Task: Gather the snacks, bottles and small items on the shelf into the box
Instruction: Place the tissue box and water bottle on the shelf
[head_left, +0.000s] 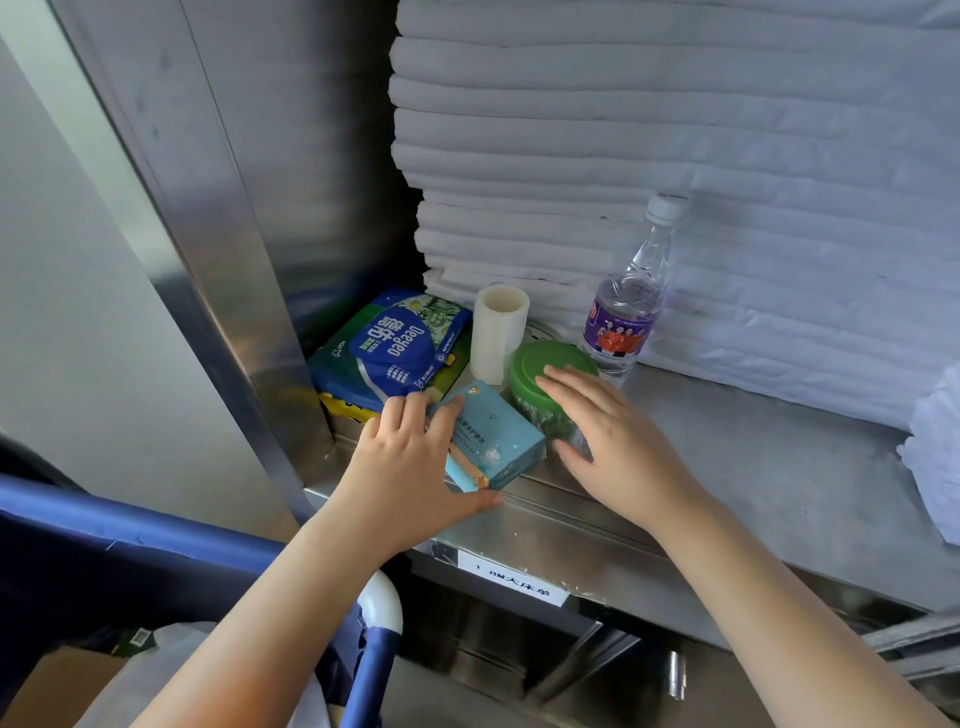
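Observation:
On the steel shelf (727, 467) lies a teal carton (498, 441) near the front edge. My left hand (410, 467) grips it, fingers on its top left and thumb under its front corner. My right hand (613, 441) lies over a green-lidded jar (545, 364), fingers straight across the lid and thumb at the jar's side. Behind them stand a white roll (498, 332) and a clear water bottle (628, 306). A blue wipes pack (395, 348) rests on a yellow packet (348, 408) at the left.
Folded white linen (675, 130) is stacked high at the back of the shelf, with more white cloth (935, 447) at the right edge. A steel upright (234, 234) bounds the shelf's left side. A blue-framed cart (130, 525) holding a cardboard box (57, 686) is at lower left.

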